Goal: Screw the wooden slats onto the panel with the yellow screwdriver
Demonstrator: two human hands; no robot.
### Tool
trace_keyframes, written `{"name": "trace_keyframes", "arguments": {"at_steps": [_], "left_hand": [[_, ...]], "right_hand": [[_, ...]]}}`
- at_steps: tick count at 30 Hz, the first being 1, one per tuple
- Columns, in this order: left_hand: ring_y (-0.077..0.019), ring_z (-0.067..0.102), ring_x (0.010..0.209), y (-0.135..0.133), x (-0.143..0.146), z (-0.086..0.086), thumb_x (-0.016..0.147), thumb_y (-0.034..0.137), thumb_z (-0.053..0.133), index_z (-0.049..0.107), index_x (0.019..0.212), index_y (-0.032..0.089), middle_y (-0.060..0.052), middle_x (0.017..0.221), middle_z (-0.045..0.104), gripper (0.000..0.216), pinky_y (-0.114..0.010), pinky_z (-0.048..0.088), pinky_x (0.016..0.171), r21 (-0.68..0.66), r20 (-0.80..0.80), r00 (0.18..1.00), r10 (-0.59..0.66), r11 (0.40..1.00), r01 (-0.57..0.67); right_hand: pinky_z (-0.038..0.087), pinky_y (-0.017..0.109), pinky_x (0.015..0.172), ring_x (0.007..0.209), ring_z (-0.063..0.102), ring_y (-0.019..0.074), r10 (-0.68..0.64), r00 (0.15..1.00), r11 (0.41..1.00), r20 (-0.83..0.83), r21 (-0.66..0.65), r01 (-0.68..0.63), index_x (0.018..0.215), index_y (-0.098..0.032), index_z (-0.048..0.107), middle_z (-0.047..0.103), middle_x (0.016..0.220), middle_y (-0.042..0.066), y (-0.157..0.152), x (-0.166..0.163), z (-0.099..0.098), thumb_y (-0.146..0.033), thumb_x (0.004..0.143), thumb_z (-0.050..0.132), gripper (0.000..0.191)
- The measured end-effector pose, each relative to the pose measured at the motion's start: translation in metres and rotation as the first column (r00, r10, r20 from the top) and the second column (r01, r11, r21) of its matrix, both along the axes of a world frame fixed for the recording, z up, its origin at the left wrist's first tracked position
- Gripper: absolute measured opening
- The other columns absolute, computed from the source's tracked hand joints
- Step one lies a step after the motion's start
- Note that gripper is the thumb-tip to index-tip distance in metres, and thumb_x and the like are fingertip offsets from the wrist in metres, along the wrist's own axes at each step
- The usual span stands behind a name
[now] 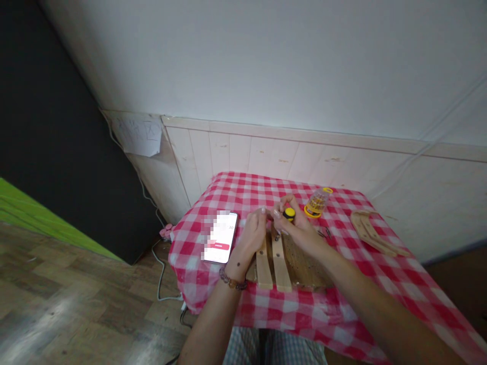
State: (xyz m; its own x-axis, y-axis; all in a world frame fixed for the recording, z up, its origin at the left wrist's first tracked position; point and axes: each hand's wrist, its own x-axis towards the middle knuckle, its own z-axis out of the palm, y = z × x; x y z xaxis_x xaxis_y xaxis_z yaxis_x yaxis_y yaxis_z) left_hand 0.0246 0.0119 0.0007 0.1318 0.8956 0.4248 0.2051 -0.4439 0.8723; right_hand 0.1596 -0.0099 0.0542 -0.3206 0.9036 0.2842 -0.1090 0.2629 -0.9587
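My right hand (297, 223) is closed around a small screwdriver with a yellow and black handle (289, 214); its shaft is hidden behind my fingers. My left hand (254, 230) has its fingers pinched at the far end of the wooden pieces, close to my right fingertips, and what lies between them cannot be made out. Below both hands lie two pale curved wooden strips (282, 268) with dark holes or screws in them. They rest side by side on a brown board (308, 266). Several small dark metal pieces (325, 233) lie right of my right hand.
A clear tapered container with yellow ends (318, 203) stands at the back. More curved wooden pieces (371, 230) lie at the right. A lit phone (221, 238) is left of my left hand. The table has a red-and-white checked cloth (243, 190) and meets a panelled wall (243, 152).
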Motion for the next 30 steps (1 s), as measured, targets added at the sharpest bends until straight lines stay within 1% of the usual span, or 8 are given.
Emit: {"name": "trace_keyframes", "arguments": {"at_steps": [3, 6, 11, 15, 18, 20, 25, 30], "left_hand": [[-0.0206, 0.063, 0.073, -0.001, 0.0, 0.001, 0.107, 0.03, 0.027, 0.059, 0.077, 0.022, -0.004, 0.074, 0.067, 0.045, -0.031, 0.051, 0.072, -0.012, -0.002, 1.0, 0.004, 1.0, -0.004], [-0.0199, 0.061, 0.069, -0.002, 0.0, 0.004, 0.106, 0.027, 0.029, 0.055, 0.073, 0.023, -0.003, 0.07, 0.065, 0.042, -0.03, 0.05, 0.069, -0.023, -0.007, 1.0, 0.001, 1.0, -0.001], [-0.02, 0.06, 0.069, -0.003, -0.001, 0.007, 0.106, 0.027, 0.028, 0.052, 0.07, 0.023, -0.003, 0.069, 0.063, 0.043, -0.031, 0.047, 0.069, -0.02, -0.015, 1.0, 0.009, 1.0, -0.009], [-0.0199, 0.058, 0.068, 0.0, 0.0, 0.003, 0.103, 0.027, 0.032, 0.052, 0.071, 0.022, -0.003, 0.07, 0.063, 0.038, -0.031, 0.043, 0.064, -0.019, -0.029, 0.999, 0.026, 0.999, -0.027], [-0.0198, 0.057, 0.067, 0.002, 0.0, -0.002, 0.102, 0.028, 0.037, 0.053, 0.072, 0.021, -0.003, 0.071, 0.063, 0.035, -0.03, 0.042, 0.062, -0.022, -0.043, 0.999, 0.032, 0.999, -0.033], [-0.0204, 0.057, 0.069, 0.002, 0.0, -0.004, 0.103, 0.029, 0.035, 0.055, 0.074, 0.021, -0.003, 0.073, 0.064, 0.036, -0.031, 0.043, 0.064, -0.024, -0.05, 0.998, 0.048, 0.998, -0.049], [-0.0206, 0.059, 0.073, -0.001, 0.0, -0.002, 0.107, 0.042, 0.027, 0.057, 0.075, 0.021, -0.004, 0.073, 0.065, 0.049, -0.031, 0.047, 0.068, -0.019, -0.053, 0.997, 0.064, 0.998, -0.065], [-0.0198, 0.061, 0.073, -0.001, 0.001, 0.003, 0.109, 0.043, 0.023, 0.06, 0.078, 0.021, -0.005, 0.076, 0.067, 0.053, -0.03, 0.048, 0.069, 0.004, -0.046, 0.998, 0.052, 0.999, -0.052]], "right_hand": [[0.049, 0.031, 0.065, 0.067, 0.048, 0.016, 0.059, 0.998, 0.998, 0.03, 0.001, -0.059, 0.102, -0.03, 0.051, 0.049, 0.081, -0.002, -0.003, -0.003, 0.0, -0.071, 0.091, 0.048, 0.043], [0.049, 0.035, 0.069, 0.068, 0.05, 0.0194, 0.067, 0.997, 0.997, 0.023, -0.034, -0.066, 0.097, -0.028, 0.058, 0.046, 0.072, -0.001, -0.004, -0.007, 0.003, -0.074, 0.094, 0.029, 0.055], [0.05, 0.037, 0.075, 0.073, 0.055, 0.0208, 0.022, 0.998, 1.0, 0.051, -0.02, -0.021, 0.095, -0.026, 0.064, 0.051, 0.069, 0.0, -0.002, -0.006, 0.005, -0.071, 0.094, 0.04, 0.051], [0.051, 0.037, 0.082, 0.086, 0.063, 0.022, -0.001, 0.992, 0.994, 0.123, 0.112, -0.013, 0.092, -0.026, 0.065, 0.064, 0.085, 0.004, -0.002, 0.002, 0.01, -0.066, 0.093, 0.05, 0.043], [0.051, 0.037, 0.085, 0.092, 0.064, 0.0224, -0.021, 0.982, 0.985, 0.188, 0.172, -0.012, 0.092, -0.025, 0.065, 0.067, 0.094, 0.006, -0.003, 0.006, 0.014, -0.065, 0.092, 0.054, 0.041], [0.05, 0.036, 0.084, 0.092, 0.064, 0.0216, -0.011, 0.98, 0.987, 0.197, 0.16, -0.021, 0.093, -0.025, 0.062, 0.066, 0.095, 0.005, -0.002, 0.009, 0.014, -0.063, 0.092, 0.056, 0.039], [0.048, 0.032, 0.073, 0.077, 0.056, 0.0162, 0.019, 0.982, 0.989, 0.189, 0.138, -0.046, 0.092, -0.026, 0.05, 0.056, 0.085, -0.001, 0.001, 0.014, 0.006, -0.058, 0.092, 0.06, 0.034], [0.047, 0.031, 0.075, 0.078, 0.051, 0.0161, 0.026, 0.975, 0.99, 0.22, 0.127, -0.055, 0.104, -0.028, 0.05, 0.05, 0.086, -0.001, 0.001, 0.01, 0.003, -0.061, 0.098, 0.046, 0.034]]}}
